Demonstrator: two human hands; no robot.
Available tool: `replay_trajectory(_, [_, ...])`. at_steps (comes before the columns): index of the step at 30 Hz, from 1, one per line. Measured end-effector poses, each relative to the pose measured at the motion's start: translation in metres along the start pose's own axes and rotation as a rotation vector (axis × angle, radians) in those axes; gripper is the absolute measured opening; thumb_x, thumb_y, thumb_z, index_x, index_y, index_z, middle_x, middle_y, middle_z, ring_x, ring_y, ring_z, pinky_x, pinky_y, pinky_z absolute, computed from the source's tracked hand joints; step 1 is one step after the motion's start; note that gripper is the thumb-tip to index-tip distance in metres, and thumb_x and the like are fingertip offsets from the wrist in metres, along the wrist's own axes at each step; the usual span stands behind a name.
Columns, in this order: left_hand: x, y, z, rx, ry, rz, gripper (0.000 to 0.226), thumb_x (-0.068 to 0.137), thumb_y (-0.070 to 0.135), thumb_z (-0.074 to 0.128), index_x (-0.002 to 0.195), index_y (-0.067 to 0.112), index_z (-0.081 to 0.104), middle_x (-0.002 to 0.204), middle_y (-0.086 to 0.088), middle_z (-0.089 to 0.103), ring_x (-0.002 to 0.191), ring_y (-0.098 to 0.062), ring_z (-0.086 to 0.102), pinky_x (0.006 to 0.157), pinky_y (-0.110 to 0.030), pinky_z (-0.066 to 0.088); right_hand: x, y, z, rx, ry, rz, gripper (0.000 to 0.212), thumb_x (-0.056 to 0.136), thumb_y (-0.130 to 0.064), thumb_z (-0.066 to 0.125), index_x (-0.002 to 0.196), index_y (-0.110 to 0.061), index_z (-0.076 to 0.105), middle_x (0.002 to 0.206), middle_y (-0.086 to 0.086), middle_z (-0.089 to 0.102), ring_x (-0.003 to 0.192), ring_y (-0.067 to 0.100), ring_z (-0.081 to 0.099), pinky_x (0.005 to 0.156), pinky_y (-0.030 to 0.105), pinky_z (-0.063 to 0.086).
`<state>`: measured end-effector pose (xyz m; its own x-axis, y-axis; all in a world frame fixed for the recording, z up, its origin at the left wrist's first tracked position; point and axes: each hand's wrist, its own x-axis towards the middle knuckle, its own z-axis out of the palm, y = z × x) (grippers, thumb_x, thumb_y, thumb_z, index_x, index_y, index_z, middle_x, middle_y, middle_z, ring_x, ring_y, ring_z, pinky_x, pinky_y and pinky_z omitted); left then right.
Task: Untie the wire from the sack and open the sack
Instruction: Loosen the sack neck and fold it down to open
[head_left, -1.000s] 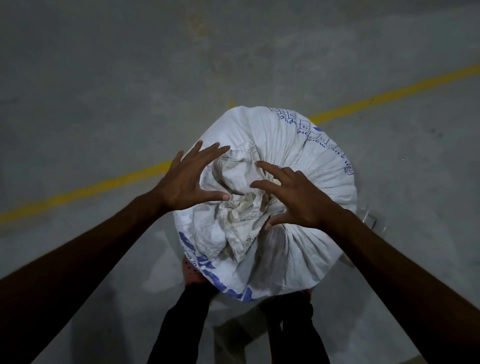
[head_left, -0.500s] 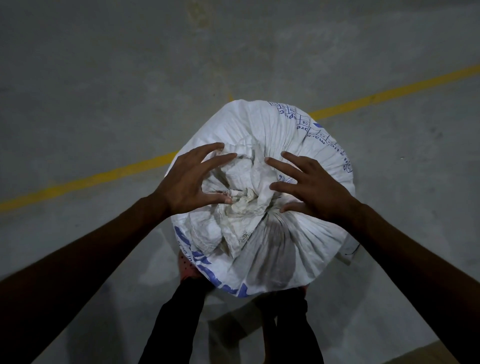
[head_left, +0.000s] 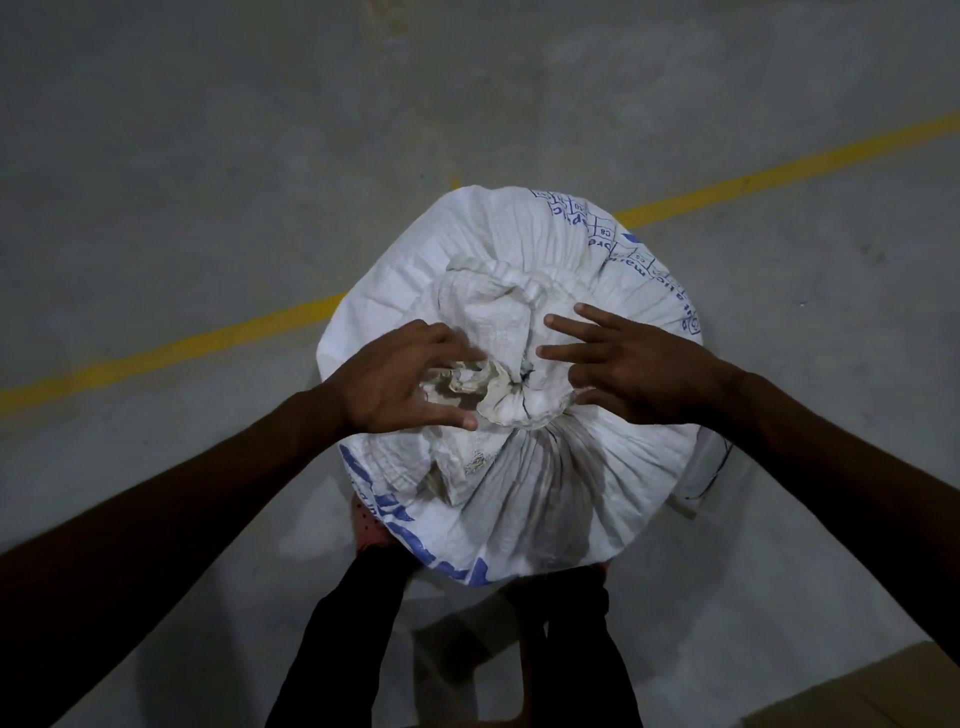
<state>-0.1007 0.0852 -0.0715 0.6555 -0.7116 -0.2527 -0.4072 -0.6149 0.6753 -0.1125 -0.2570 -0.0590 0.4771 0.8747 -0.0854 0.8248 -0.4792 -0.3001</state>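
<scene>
A full white woven sack (head_left: 550, 467) with blue print stands upright on the floor in front of my legs. Its mouth is gathered into a crumpled bunch (head_left: 498, 338) on top, cinched by a thin dark wire (head_left: 524, 402) at the neck. My left hand (head_left: 400, 382) curls its fingers and thumb around the left part of the bunch. My right hand (head_left: 628, 371) rests on the right side of the neck, two fingers stretched out over the fabric, the others bent by the tie. How the wire ends sit is hidden.
Grey concrete floor (head_left: 208, 182) with a yellow painted line (head_left: 171, 353) running diagonally behind the sack. My dark trouser legs (head_left: 353, 623) and reddish footwear (head_left: 371, 525) sit just under the sack. A brown cardboard corner (head_left: 893, 691) shows at the bottom right.
Both hands have closed in on the gathered neck. The left hand went from spread fingers to curling round the bunch; the right hand slid lower toward the tie.
</scene>
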Motion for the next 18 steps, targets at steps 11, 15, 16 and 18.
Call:
replay_trajectory(11, [0.013, 0.011, 0.017, -0.278, -0.09, -0.095, 0.059, 0.069, 0.075, 0.081, 0.111, 0.038, 0.065, 0.115, 0.021, 0.069, 0.11, -0.003, 0.064, 0.097, -0.042, 0.054, 0.022, -0.006, -0.008, 0.323, -0.049, 0.152, 0.058, 0.092, -0.074, 0.049, 0.095, -0.017, 0.055, 0.091, -0.002, 0.065, 0.105, 0.023, 0.068, 0.122, 0.043, 0.028])
replay_trajectory(15, [0.01, 0.012, 0.027, -0.343, -0.168, -0.149, 0.083, 0.065, 0.084, 0.076, 0.135, 0.043, 0.06, 0.11, 0.017, 0.072, 0.107, -0.002, 0.068, 0.099, -0.036, 0.055, 0.021, -0.009, -0.003, 0.262, -0.058, 0.165, 0.074, 0.09, -0.079, 0.042, 0.12, -0.016, 0.066, 0.097, -0.001, 0.071, 0.098, 0.022, 0.063, 0.102, 0.038, 0.04])
replay_trajectory(16, [0.01, 0.012, 0.03, -0.326, -0.193, -0.166, 0.09, 0.065, 0.089, 0.07, 0.142, 0.044, 0.056, 0.106, 0.017, 0.072, 0.105, -0.002, 0.068, 0.1, -0.035, 0.054, 0.02, -0.008, -0.002, 0.198, -0.097, 0.168, 0.079, 0.09, -0.081, 0.037, 0.128, -0.018, 0.065, 0.1, -0.001, 0.072, 0.1, 0.021, 0.061, 0.099, 0.04, 0.04])
replay_trajectory(18, [0.01, 0.012, 0.035, -0.305, -0.251, -0.204, 0.092, 0.071, 0.091, 0.058, 0.149, 0.043, 0.052, 0.1, 0.013, 0.071, 0.101, -0.006, 0.066, 0.099, -0.039, 0.052, 0.016, -0.007, 0.003, 0.07, -0.174, 0.154, 0.082, 0.09, -0.083, 0.03, 0.14, -0.025, 0.059, 0.104, -0.003, 0.071, 0.099, 0.021, 0.057, 0.092, 0.043, 0.038])
